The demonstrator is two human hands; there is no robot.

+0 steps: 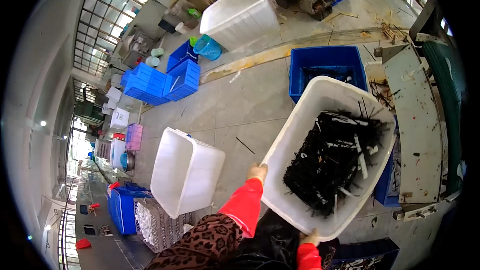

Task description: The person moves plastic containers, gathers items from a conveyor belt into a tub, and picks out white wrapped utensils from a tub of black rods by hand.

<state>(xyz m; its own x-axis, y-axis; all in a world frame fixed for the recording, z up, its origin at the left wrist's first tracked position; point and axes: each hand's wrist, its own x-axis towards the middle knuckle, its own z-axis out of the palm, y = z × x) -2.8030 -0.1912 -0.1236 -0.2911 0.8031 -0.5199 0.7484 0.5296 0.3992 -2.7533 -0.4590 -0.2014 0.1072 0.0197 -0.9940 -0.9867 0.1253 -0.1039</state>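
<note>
I hold a large white plastic tub point(280, 140) tilted in front of me. My left hand point(257, 172) is closed on its left rim, below a red cuff and a leopard-print sleeve. At the near rim, my right hand point(310, 237) is closed too, its red cuff partly cut off by the frame. Inside the tub lies a heap of thin black stick-like pieces point(320, 160), mixed with several white strips point(361, 157). Just beyond the tub's far end stands a blue crate point(325, 57), partly hidden by it, with dark wet-looking insides.
A second white tub point(200, 175) lies on its side at my left. Stacked blue crates point(147, 82) and a blue basket point(207, 47) stand farther off. A metal machine frame point(417, 140) borders the right. Another crate point(365, 257) with pieces sits near my feet.
</note>
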